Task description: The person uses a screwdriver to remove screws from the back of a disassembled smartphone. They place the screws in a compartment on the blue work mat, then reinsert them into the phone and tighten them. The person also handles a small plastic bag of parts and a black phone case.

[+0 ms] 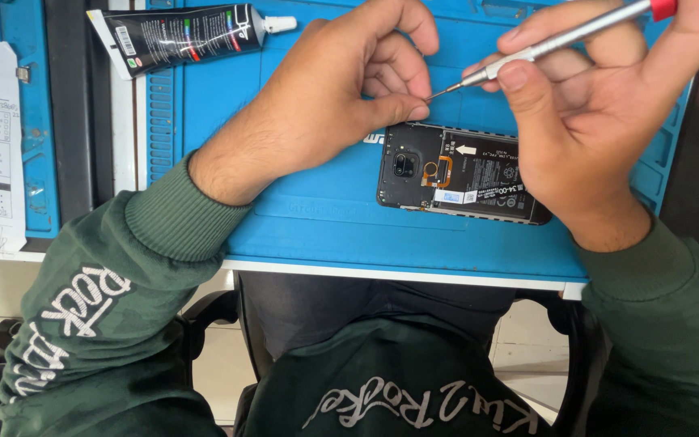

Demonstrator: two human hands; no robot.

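Right hand (600, 121): clasps screwdriver (560, 40), aiming its tip; my left hand (341, 89) pinches shut there, steadying, above opened phone (455, 174)

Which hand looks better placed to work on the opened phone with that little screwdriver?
Probably the right hand: it holds the screwdriver, tip just above the phone. The left hand only pinches at the tip.

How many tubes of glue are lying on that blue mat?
1: a black tube with a white cap lies at the mat's top left, beyond the left hand. Others may be hidden under the hands.
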